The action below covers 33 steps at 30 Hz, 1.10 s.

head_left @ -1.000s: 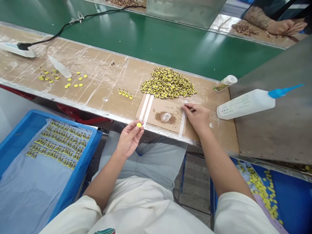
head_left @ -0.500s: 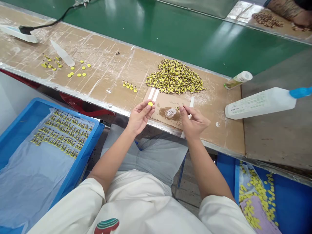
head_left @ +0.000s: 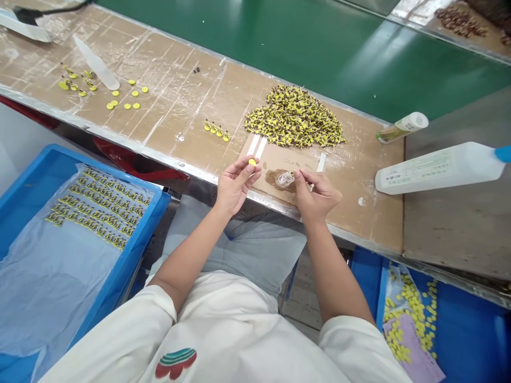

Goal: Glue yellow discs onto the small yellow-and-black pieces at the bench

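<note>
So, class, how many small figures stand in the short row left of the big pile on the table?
4. From left to right: the first figure, the second figure, the third figure and, nearest the pile, the fourth figure. None looks hidden.

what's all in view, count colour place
bench: one, brown, middle
far surface: one, green, beyond bench
heap: one, yellow-dark, on bench
row figures: four, yellow-dark, left of heap
loose discs: eight, yellow, bench left
loose figures: several, yellow-dark, left of discs
bottles: three, whitish, one bench left, two right
cup: one, clear, on cardboard
plug: one, black, top left
trays: two, blue, lower corners
shirt: one, white, bottom
left hand: one, bare, holding yellow disc
right hand: one, bare, pinching tiny piece
</note>
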Each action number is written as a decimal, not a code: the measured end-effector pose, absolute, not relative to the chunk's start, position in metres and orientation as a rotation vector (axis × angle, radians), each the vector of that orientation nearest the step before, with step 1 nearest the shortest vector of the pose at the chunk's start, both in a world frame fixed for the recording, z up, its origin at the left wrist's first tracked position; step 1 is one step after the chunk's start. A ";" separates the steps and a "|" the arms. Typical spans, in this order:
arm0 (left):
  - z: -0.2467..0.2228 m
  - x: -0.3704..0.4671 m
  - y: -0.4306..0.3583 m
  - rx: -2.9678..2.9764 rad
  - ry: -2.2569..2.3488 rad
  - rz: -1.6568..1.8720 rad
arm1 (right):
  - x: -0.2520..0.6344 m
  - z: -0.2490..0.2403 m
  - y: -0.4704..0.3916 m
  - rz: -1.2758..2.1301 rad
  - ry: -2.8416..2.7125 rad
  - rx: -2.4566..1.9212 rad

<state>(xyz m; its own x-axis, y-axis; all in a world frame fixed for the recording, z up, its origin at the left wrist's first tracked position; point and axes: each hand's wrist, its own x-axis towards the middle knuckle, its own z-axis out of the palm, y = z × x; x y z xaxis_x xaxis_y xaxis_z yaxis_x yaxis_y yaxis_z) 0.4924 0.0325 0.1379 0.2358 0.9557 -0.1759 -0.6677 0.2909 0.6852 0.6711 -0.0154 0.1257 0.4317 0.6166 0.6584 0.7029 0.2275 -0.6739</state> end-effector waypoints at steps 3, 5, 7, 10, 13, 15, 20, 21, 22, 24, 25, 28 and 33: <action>0.138 0.492 0.032 0.529 0.650 1.181 | 0.671 0.125 -0.016 -0.087 -1.265 -1.480; 0.138 0.492 0.032 0.517 0.628 1.183 | 0.672 0.125 -0.016 -0.084 -1.265 -1.492; 0.139 0.492 0.032 0.499 0.594 1.189 | 0.672 0.125 -0.017 -0.085 -1.249 -1.477; 0.140 0.491 0.031 0.486 0.598 1.181 | 0.674 0.126 -0.018 -0.110 -1.213 -1.471; 0.142 0.491 0.031 0.464 0.637 1.163 | 0.676 0.126 -0.019 -0.137 -1.220 -1.527; 0.142 0.490 0.031 0.453 0.642 1.158 | 0.678 0.126 -0.020 -0.137 -1.247 -1.550; 0.142 0.490 0.031 0.465 0.646 1.153 | 0.679 0.126 -0.020 -0.118 -1.315 -1.548; 0.142 0.490 0.031 0.459 0.646 1.153 | 0.678 0.126 -0.020 -0.119 -1.327 -1.543; 0.142 0.490 0.031 0.450 0.644 1.152 | 0.678 0.126 -0.020 -0.122 -1.337 -1.532; 0.142 0.490 0.031 0.436 0.633 1.151 | 0.677 0.126 -0.020 -0.131 -1.351 -1.497; 0.142 0.490 0.031 0.437 0.624 1.153 | 0.677 0.126 -0.020 -0.133 -1.357 -1.483; 0.142 0.490 0.031 0.466 0.604 1.164 | 0.676 0.126 -0.019 -0.137 -1.361 -1.500; 0.142 0.490 0.031 0.471 0.619 1.170 | 0.675 0.127 -0.020 -0.112 -1.334 -1.523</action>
